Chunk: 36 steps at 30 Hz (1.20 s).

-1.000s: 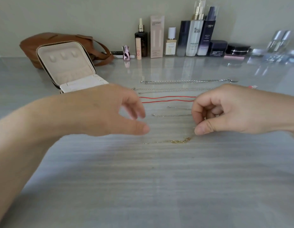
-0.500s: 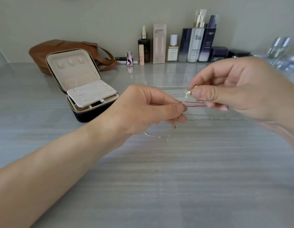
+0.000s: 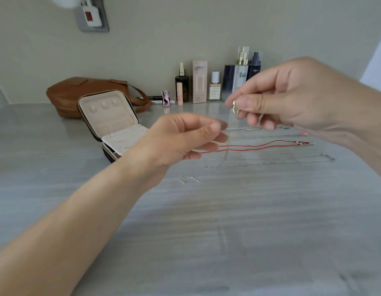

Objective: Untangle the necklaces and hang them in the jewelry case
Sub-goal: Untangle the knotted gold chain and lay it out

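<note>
Necklaces [image 3: 249,145] mostly lie in a row on the desk [image 3: 228,231], none hung in the open jewelry case [image 3: 108,116] yet, and I've got the thin gold one [image 3: 235,108] pinched by my left hand [image 3: 185,139] and, higher up, my right hand [image 3: 292,99].

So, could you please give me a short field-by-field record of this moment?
Left hand: pinches the gold necklace by its chain, raised above the table
Right hand: pinches the same necklace's pendant end, higher up
Jewelry case: open, left of the hands, no necklace hung inside
Red cord necklace: lying flat on the table
Silver chains: lying flat on the table
Brown bag: behind the case
</note>
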Each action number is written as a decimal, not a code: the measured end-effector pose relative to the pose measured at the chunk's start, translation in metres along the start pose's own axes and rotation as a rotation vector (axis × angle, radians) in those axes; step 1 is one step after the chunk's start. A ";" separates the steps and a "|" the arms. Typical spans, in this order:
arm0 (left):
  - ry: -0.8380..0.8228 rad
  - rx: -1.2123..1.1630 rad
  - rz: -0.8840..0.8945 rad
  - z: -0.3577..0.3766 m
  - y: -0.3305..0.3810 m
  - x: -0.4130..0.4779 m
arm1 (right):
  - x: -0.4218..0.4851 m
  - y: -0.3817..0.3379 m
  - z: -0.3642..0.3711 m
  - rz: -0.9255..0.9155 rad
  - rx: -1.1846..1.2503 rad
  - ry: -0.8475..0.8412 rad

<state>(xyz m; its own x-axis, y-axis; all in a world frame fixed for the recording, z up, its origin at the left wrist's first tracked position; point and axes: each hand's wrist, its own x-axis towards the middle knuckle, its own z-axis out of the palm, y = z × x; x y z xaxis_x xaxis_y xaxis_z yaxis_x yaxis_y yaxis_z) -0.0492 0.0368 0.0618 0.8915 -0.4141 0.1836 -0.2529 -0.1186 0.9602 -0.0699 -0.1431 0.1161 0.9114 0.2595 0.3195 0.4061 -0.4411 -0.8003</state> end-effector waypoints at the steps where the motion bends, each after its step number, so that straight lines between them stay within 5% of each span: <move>1: 0.014 -0.021 0.021 0.000 0.002 -0.001 | 0.000 -0.003 0.002 0.013 0.001 -0.009; 12: 0.111 -0.075 0.129 -0.005 0.014 -0.007 | 0.008 -0.032 0.017 0.018 -0.102 0.101; 21: 0.197 -0.195 0.130 -0.017 0.016 -0.003 | 0.009 -0.031 0.029 0.104 0.125 0.171; 27: 0.096 -0.384 0.041 -0.016 0.017 -0.001 | 0.008 -0.024 0.035 0.170 0.564 0.160; 36: 0.025 -0.484 -0.047 -0.012 0.012 0.003 | 0.000 -0.005 0.035 0.127 0.437 0.164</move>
<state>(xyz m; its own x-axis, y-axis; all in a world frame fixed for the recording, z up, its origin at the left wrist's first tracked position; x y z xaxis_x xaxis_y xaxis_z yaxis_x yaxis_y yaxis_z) -0.0455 0.0453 0.0768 0.9079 -0.3962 0.1370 -0.0134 0.2992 0.9541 -0.0742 -0.1108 0.1027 0.9648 0.0720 0.2528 0.2566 -0.0495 -0.9652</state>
